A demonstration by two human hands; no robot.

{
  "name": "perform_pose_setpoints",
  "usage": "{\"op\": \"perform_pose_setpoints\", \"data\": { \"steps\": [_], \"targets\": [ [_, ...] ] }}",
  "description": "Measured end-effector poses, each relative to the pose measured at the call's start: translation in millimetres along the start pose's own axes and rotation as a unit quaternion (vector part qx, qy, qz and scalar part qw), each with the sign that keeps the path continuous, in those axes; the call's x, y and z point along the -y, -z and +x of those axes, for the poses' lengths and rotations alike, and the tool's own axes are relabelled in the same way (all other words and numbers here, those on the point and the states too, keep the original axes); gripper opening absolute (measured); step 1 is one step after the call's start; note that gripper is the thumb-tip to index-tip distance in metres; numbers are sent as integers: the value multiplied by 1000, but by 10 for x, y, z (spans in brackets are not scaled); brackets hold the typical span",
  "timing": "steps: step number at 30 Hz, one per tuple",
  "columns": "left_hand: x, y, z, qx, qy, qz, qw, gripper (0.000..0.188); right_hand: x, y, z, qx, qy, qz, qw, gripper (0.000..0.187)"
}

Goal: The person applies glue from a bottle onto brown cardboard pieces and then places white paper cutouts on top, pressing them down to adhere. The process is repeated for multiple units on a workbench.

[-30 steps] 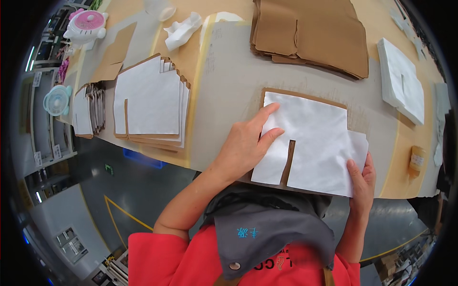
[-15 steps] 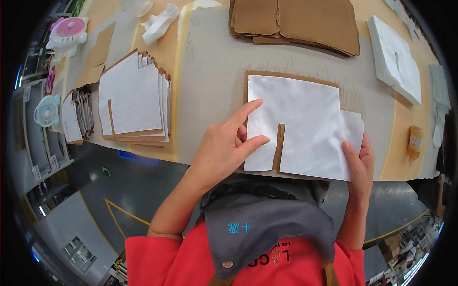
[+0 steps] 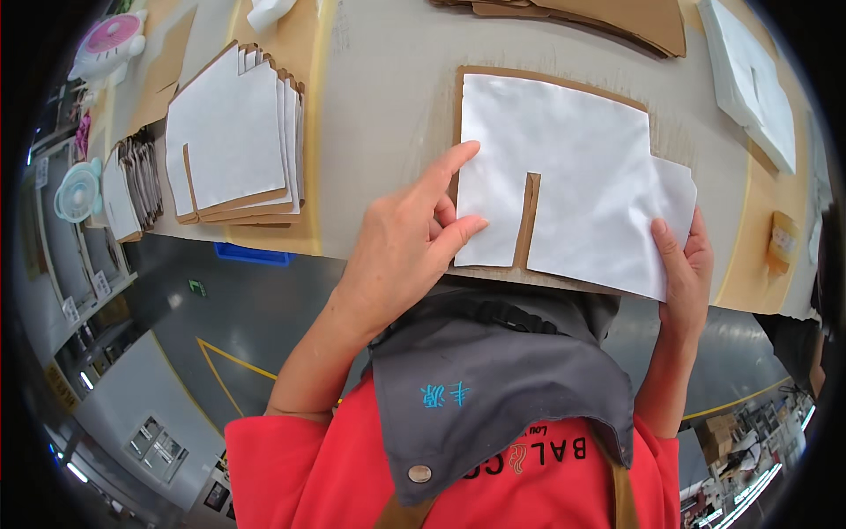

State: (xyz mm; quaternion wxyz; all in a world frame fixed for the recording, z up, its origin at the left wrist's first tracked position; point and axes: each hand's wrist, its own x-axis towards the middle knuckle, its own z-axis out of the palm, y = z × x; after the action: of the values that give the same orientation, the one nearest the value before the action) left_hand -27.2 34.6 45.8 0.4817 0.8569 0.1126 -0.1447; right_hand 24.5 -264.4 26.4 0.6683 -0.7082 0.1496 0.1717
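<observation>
A white cut sheet (image 3: 582, 150) lies over a brown piece (image 3: 553, 78) of nearly the same outline, whose edge shows along the top and left. Brown shows through a narrow slot in the sheet's near edge. My right hand (image 3: 686, 264) grips the sheet's right edge, thumb on top and fingers beneath. At the left edge, my left hand (image 3: 410, 220) is open, index finger and thumb spread apart and touching the white surface. Its other fingers are curled and partly hidden.
To the left stand a fanned stack of white-and-brown pieces (image 3: 231, 141) and a smaller upright bundle (image 3: 141, 181). Brown pieces (image 3: 608, 22) lie at the far side, white sheets (image 3: 749, 79) at far right. A small yellowish bottle (image 3: 782, 242) sits near the right edge.
The view has tilted, so the table and everything on it appear higher in the picture. Both hands keep nearly the same place on the white sheet.
</observation>
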Motion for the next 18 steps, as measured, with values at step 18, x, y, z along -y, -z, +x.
{"op": "perform_pose_setpoints", "data": {
  "steps": [18],
  "targets": [
    [100,-210,360,-125,-272,334,894,52,13,7,-17,12,2,-8,1000,51]
  ]
}}
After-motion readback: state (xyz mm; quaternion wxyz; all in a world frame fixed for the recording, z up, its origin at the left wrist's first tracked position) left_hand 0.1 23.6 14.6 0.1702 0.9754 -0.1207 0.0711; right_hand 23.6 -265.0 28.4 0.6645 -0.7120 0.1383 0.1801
